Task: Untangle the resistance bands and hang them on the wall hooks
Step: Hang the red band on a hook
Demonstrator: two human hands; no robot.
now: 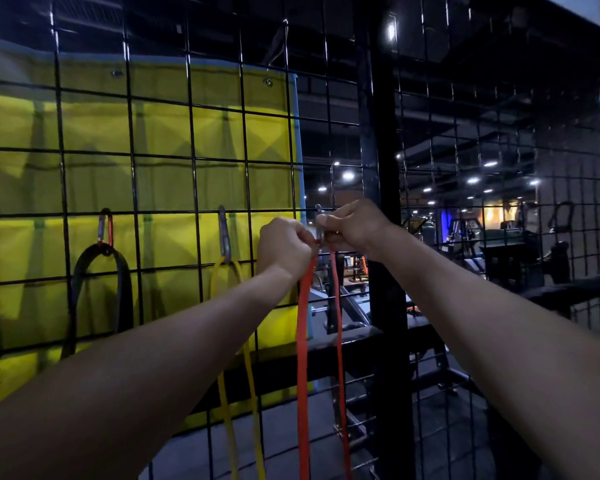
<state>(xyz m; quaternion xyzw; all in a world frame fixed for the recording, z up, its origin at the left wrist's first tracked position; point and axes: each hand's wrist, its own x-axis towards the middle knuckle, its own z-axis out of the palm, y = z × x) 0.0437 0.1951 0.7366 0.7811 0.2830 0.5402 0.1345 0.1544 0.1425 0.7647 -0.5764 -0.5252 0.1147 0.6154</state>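
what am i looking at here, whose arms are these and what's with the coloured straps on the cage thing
There is no machine here. This is one picture from a camera worn on a person's head, so the two bare arms reaching forward are that person's own.

In front of them stands a black wire grid with a yellow mat behind it. Clips hang on the grid as hooks. A black band hangs from the red clip, and a yellow band from a grey clip.

The left hand pinches the top of an orange band. The right hand grips a third clip, apparently to hook the band on. Whether it is hooked yet is hidden by the fingers.
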